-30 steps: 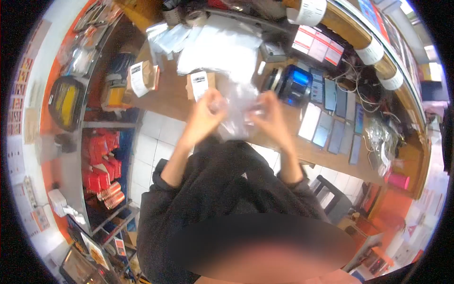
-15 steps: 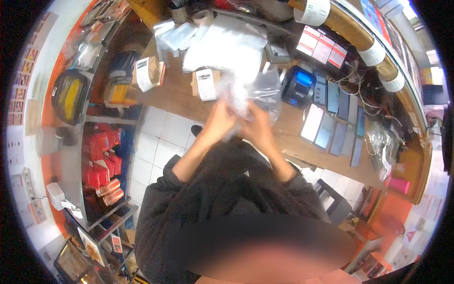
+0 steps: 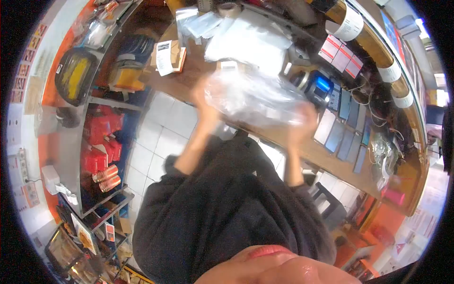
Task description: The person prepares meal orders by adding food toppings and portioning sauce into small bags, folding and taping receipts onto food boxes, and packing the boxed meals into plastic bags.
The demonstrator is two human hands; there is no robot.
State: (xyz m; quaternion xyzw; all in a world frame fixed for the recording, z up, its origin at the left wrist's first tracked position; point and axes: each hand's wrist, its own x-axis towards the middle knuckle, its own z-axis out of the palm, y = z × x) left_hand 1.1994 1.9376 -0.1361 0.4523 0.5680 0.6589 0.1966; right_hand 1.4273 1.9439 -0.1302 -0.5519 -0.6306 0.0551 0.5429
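A clear plastic bag [image 3: 257,94] is stretched out sideways above the near part of the wooden table, smeared by motion. Its left side is held in my left hand [image 3: 205,97], and its right side in my right hand [image 3: 305,118]. Both hands are blurred, though each appears closed on the plastic. Behind the bag lies a pile of white plastic sheets or bags [image 3: 250,40]. A box with a white label [image 3: 229,65] is mostly hidden by the bag.
Left on the wooden table [image 3: 307,150] are small packages with a paper label [image 3: 164,57]. A dark device with a blue screen [image 3: 322,84] and several phones [image 3: 335,136] sit to the right. Shelves with red packets [image 3: 101,125] stand at my left.
My hands were close together around the bunched bag. They have since moved apart, spreading it wide between them. The camera view has shifted slightly.
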